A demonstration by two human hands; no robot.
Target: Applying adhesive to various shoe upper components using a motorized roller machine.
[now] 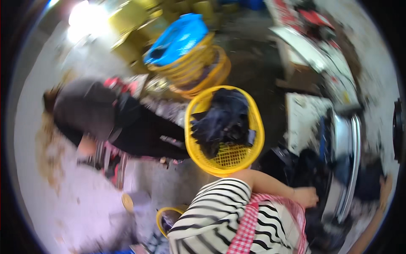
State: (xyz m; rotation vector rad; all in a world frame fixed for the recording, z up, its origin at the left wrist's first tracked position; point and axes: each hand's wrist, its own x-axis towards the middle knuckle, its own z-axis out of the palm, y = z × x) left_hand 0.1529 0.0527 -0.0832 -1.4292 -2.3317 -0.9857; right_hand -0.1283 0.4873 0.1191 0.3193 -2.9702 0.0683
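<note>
My left hand (306, 197) reaches across to the right in front of me, its fingers curled above a heap of black cloth (315, 169). Whatever lies inside those fingers, if anything, is hidden. At the far right edge, my right hand (385, 190) is beside a piece of dark cloth (368, 182) and seems to touch its edge. Blur hides how its fingers sit. Between the two hands stands a pale machine (343, 156) with a long metal edge. Left of the black heap, a yellow basket (261, 127) holds crumpled dark garments (226, 114).
Another person (89, 110) in dark clothes bends over at the left. Stacked yellow baskets (203, 76) with a blue plastic bag (182, 38) stand beyond the near basket. A white board (298, 122) and a cluttered worktable (338, 76) lie at the right. A smaller yellow-rimmed container (163, 220) sits low.
</note>
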